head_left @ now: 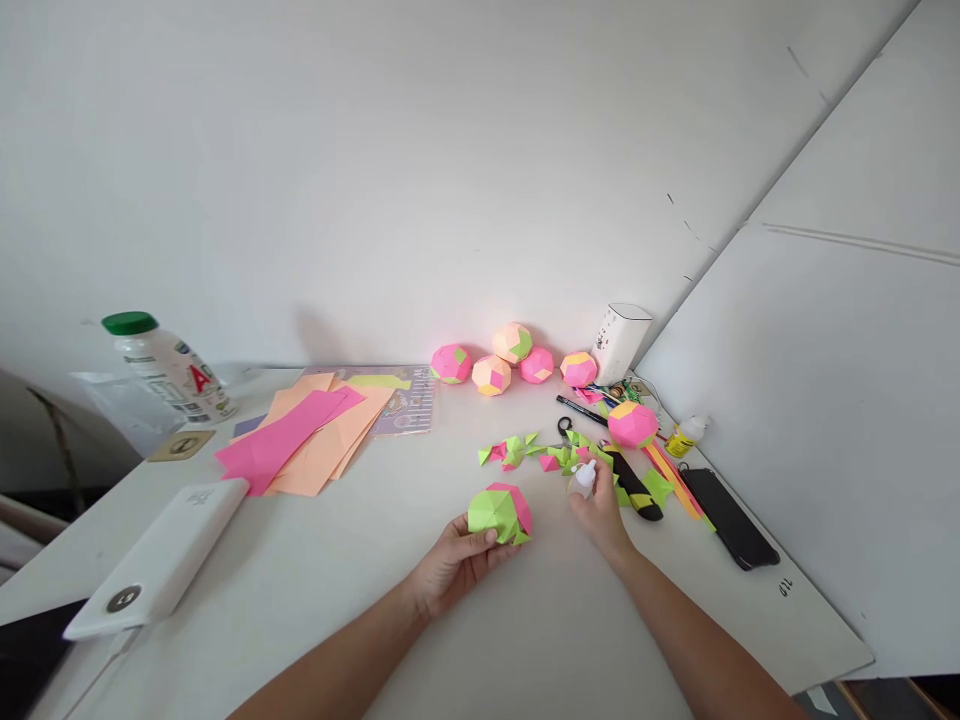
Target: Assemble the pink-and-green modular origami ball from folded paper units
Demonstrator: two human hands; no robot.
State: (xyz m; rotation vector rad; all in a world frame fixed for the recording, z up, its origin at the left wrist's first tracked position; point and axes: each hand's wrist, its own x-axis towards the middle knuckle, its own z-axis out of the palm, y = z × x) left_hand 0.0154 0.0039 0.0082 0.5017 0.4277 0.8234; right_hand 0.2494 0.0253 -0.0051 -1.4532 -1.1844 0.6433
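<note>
My left hand (459,562) is closed around a green and pink paper ball (496,514), thumb on its near side and fingers underneath. Loose green flaps stick out at the ball's lower right. To the right, my right hand (604,515) grips a small glue bottle (583,478) with a white tip pointing up. Just beyond that hand lie folded green and pink paper pieces (514,452). Dark-handled scissors (565,426) and a black and yellow cutter (637,492) rest beside the pieces, partly covered.
Finished paper balls (491,375) line the wall. Orange and pink sheets (315,440) lie left on a patterned mat (411,405). A white bottle with green cap (169,370) and a white power bank (165,555) are far left. At right are a phone (731,518) and yellow-labelled bottle (686,436).
</note>
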